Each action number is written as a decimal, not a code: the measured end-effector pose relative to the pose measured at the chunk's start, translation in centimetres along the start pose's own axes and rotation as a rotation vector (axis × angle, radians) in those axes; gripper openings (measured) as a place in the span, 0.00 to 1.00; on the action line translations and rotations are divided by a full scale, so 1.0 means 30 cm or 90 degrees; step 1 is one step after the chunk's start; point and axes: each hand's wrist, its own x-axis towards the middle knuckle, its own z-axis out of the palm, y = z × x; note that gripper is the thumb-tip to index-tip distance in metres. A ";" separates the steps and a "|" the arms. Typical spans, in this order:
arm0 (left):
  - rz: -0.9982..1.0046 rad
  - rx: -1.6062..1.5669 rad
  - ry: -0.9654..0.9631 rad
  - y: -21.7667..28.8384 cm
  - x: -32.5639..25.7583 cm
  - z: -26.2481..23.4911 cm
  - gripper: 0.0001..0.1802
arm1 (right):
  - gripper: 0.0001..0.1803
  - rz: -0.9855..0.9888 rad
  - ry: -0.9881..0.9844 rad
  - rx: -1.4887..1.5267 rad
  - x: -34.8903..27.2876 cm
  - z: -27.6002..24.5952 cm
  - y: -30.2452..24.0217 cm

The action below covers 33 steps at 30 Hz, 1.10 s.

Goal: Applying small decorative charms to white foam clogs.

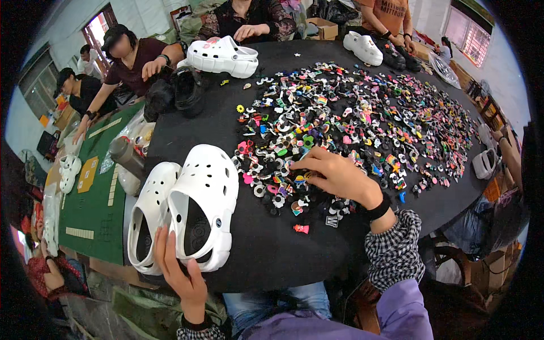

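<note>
L hand (182, 277) grips heel of 1 of 2 white clogs (201, 204) at table (266, 249) near edge; R hand (334, 174), fingers pinched in charm pile (362, 119) right of clogs, grip unclear.

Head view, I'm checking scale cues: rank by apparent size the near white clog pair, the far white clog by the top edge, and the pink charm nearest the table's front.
1. near white clog pair, though nearness inflates it
2. far white clog
3. pink charm
</note>
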 end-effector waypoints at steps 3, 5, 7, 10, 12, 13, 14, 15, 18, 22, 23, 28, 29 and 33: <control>-0.041 -0.084 0.051 -0.026 -0.024 0.071 0.28 | 0.19 -0.012 0.004 -0.031 0.006 0.026 -0.002; -0.033 -0.091 0.067 -0.032 -0.029 0.087 0.27 | 0.19 -0.044 0.031 -0.079 0.013 0.046 -0.001; -0.024 -0.101 0.080 -0.031 -0.029 0.096 0.26 | 0.18 -0.043 0.042 -0.108 0.017 0.051 -0.009; -0.015 -0.103 0.082 -0.034 -0.029 0.098 0.25 | 0.15 -0.058 0.055 -0.154 0.021 0.073 0.006; -0.019 -0.096 0.083 -0.036 -0.030 0.099 0.25 | 0.14 -0.070 0.057 -0.172 0.022 0.081 0.011; -0.019 -0.095 0.083 -0.038 -0.032 0.101 0.25 | 0.14 -0.068 0.063 -0.158 0.022 0.080 0.009; -0.020 -0.095 0.085 -0.040 -0.034 0.102 0.25 | 0.13 -0.066 0.069 -0.145 0.021 0.079 0.007; -0.023 -0.095 0.086 -0.041 -0.037 0.101 0.25 | 0.13 -0.067 0.068 -0.143 0.021 0.079 0.006; -0.014 -0.081 0.088 -0.037 -0.033 0.096 0.25 | 0.11 -0.068 0.068 -0.119 0.016 0.070 0.003; -0.013 -0.087 0.099 -0.037 -0.035 0.101 0.24 | 0.10 -0.047 0.033 -0.094 0.013 0.055 -0.011; -0.015 -0.093 0.100 -0.038 -0.036 0.102 0.24 | 0.10 -0.041 0.034 -0.091 0.013 0.054 -0.012; -0.021 -0.096 0.107 -0.035 -0.035 0.106 0.24 | 0.08 -0.021 0.049 -0.093 0.003 0.055 -0.015; -0.027 -0.087 0.103 -0.026 -0.032 0.103 0.24 | 0.08 -0.013 0.060 -0.095 -0.001 0.052 -0.012; -0.035 -0.083 0.117 -0.034 -0.044 0.107 0.23 | 0.07 -0.036 0.099 -0.044 -0.002 0.049 -0.002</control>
